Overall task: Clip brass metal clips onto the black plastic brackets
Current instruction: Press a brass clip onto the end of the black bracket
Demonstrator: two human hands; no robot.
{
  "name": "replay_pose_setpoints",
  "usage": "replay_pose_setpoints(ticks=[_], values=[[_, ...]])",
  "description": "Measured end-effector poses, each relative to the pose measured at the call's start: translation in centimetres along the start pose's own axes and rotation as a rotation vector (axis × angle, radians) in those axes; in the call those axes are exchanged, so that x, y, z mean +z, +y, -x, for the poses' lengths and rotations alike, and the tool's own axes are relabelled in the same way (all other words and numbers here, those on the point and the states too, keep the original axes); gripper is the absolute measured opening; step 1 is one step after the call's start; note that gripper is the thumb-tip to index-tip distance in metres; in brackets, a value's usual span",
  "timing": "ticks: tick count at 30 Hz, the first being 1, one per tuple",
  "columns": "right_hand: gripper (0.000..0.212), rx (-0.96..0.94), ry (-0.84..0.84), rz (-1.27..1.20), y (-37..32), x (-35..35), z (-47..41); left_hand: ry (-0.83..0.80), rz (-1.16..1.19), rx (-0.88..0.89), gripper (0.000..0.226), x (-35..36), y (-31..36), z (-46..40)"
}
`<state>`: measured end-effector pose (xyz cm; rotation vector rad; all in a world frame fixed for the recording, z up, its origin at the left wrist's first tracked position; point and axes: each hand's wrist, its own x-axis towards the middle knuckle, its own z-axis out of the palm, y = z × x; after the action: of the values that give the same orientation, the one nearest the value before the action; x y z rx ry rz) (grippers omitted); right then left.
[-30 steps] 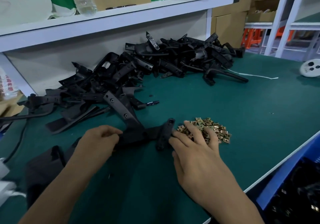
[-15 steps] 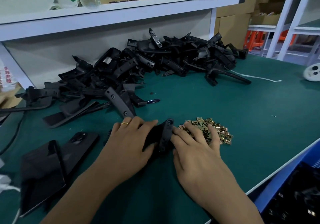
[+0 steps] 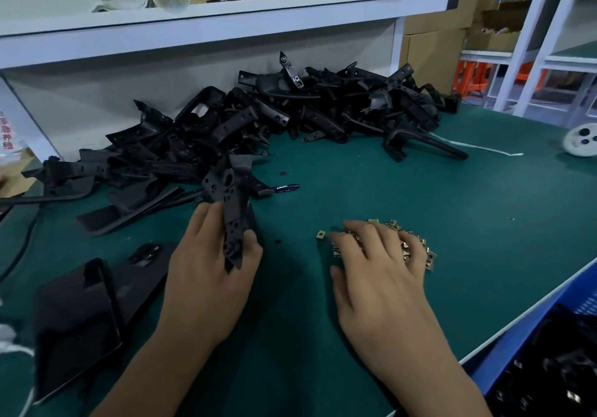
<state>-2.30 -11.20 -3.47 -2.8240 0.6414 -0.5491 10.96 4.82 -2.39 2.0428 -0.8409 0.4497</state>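
My left hand (image 3: 210, 268) grips a black plastic bracket (image 3: 231, 210) and holds it upright, its holed arm pointing away from me. My right hand (image 3: 378, 265) lies over a small heap of brass clips (image 3: 416, 245) on the green mat, fingers spread among them. Whether a clip is pinched under the fingers is hidden. One loose brass clip (image 3: 320, 234) lies just left of the fingertips. A large pile of black brackets (image 3: 258, 126) stretches across the back of the mat.
A dark phone (image 3: 74, 316) lies flat at the left near my left forearm. A blue crate (image 3: 549, 361) with black parts sits below the table's right edge. A white shelf (image 3: 226, 13) with bottles overhangs the back. A white round object (image 3: 581, 140) sits far right.
My left hand has lifted the bracket off the mat and turned it upright. My right hand has let go of the bracket's end and moved right onto the brass clips.
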Motion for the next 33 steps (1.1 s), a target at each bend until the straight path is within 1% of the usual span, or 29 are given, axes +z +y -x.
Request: replay_pose_setpoints(ticks=[3, 6, 8, 11, 12, 14, 15, 18, 20, 21, 23, 25, 26, 28, 30, 33], values=[[0.030, 0.045, 0.023, 0.040, 0.1, 0.2, -0.1, -0.054, 0.014, -0.029, 0.031, 0.0, -0.6, 0.0], [0.021, 0.076, 0.088, 0.042, 0.3, 0.6, -0.2, -0.128, -0.052, 0.036, 0.014, 0.3, -0.8, 0.0], [0.018, 0.092, 0.128, 0.043, 0.6, 0.8, -0.3, -0.182, -0.099, 0.065, 0.010, 0.5, -0.8, 0.0], [0.018, 0.086, 0.157, 0.049, 0.8, 1.1, -0.3, -0.284, -0.204, 0.109, 0.012, 0.8, -0.5, 0.2], [0.018, 0.083, 0.161, 0.047, 0.8, 1.1, -0.3, -0.312, -0.263, 0.132, 0.017, 0.9, -0.5, 0.3], [0.014, 0.076, 0.166, 0.033, 0.8, 1.0, -0.3, -0.350, -0.400, 0.152, 0.038, 1.2, -0.3, 0.3], [0.012, 0.072, 0.170, 0.018, 0.9, 0.9, -0.3, -0.358, -0.446, 0.147, 0.044, 1.2, -0.2, 0.3], [0.010, 0.064, 0.180, -0.023, 1.1, 0.8, -0.2, -0.370, -0.503, 0.159, 0.049, 1.3, 0.0, 0.3], [0.009, 0.051, 0.202, -0.060, 1.4, 0.8, -0.3, -0.368, -0.470, 0.158, 0.048, 1.3, -0.1, 0.2], [0.009, 0.040, 0.221, -0.106, 1.5, 0.7, -0.3, -0.348, -0.417, 0.137, 0.045, 1.1, -0.3, 0.1], [0.011, 0.013, 0.269, -0.286, 1.8, 0.6, -0.5, -0.282, -0.357, 0.104, 0.039, 1.1, -0.5, -0.1], [0.013, 0.000, 0.295, -0.530, 2.1, 0.6, -0.6, -0.274, -0.487, 0.173, 0.048, 1.4, 0.0, -0.1], [0.013, 0.008, 0.284, -0.645, 2.2, 0.5, -0.7, -0.283, -0.572, 0.239, 0.053, 1.7, 0.3, -0.1], [0.013, 0.040, 0.210, -0.825, 2.4, 0.3, -0.7, -0.312, -0.639, 0.330, 0.057, 2.1, 0.7, 0.1], [0.017, 0.043, 0.160, -0.935, 2.5, 0.1, -0.6, -0.335, -0.615, 0.324, 0.059, 1.8, 0.8, -0.1], [0.022, 0.035, 0.146, -1.094, 2.6, -0.2, -0.4, -0.329, -0.570, 0.294, 0.062, 1.4, 1.0, 0.1]])
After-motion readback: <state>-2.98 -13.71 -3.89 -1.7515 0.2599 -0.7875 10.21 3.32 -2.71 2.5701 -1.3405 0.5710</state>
